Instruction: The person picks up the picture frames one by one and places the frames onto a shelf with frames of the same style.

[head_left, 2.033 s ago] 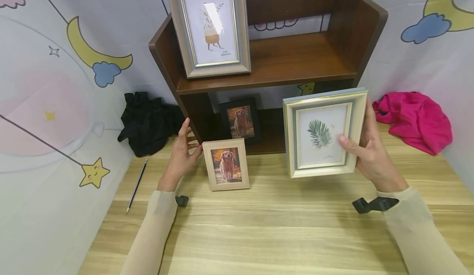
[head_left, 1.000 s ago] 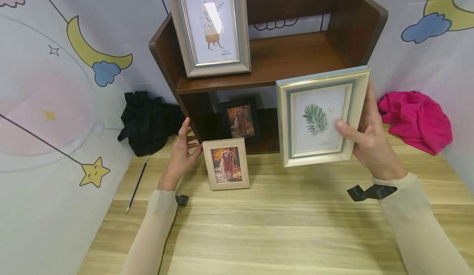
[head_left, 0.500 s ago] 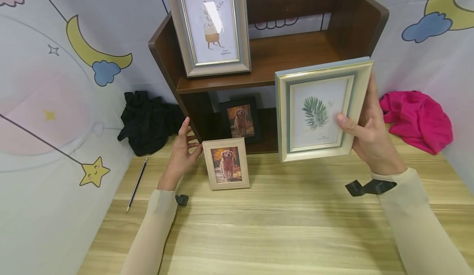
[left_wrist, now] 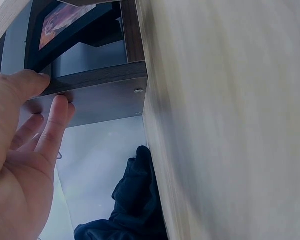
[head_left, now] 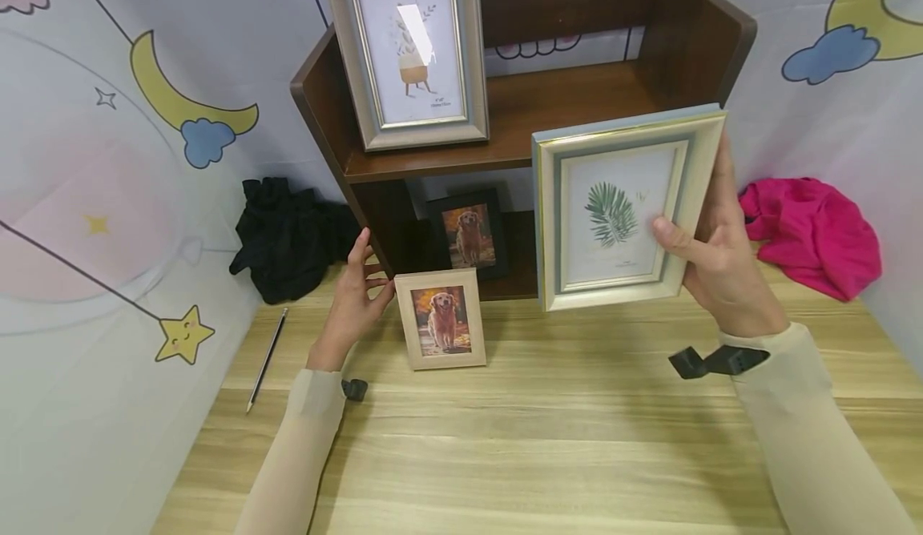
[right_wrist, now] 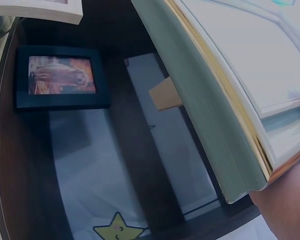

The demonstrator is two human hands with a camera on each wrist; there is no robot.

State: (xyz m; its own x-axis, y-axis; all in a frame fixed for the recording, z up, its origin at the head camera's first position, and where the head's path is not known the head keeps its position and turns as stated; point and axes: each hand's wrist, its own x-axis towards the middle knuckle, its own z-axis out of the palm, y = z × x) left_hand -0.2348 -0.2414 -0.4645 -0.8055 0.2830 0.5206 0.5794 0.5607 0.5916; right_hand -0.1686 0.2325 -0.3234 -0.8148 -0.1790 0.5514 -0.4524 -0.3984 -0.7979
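Person's R grip (head_left: 724, 267) holds the cream-and-blue-grey palm-leaf frame (head_left: 602, 227) by its R side, thumb over the front, fingers mostly hidden behind. Frame's up off the counter (head_left: 519, 439), front side of the dark wood shelf unit (head_left: 570, 102), covering the R part of the lower bay in the head view; whether it touches the upper board's edge, can't tell. It leans a bit, R top corner higher.

L grip (head_left: 349, 311) is narrow, pinching the unit's L side panel (head_left: 371, 215): thumb at the front edge, fingers on the outer face per the L wrist view. Prob. bracing the unit, which seems a good idea b/c a bump from the frame could shift it.

Nearby: vase-print frame (head_left: 414, 54) on the upper board at L; black dog-photo frame (head_left: 470, 235) in the lower bay; beige dog-photo frame (head_left: 442, 319) on the counter just beside L fingertips.

To do it well, I'd say: lift till the bottom edge clears the upper board, level it, then go in R of the vase print w/o clipping it. One-sided hold on a wide frame may let the far corner sag, so firm fingers behind, thumb on the border rather than the pic (smudges). Go slow past the black one, and move L elbow/wrist little, esp. w/ the beige one so close.
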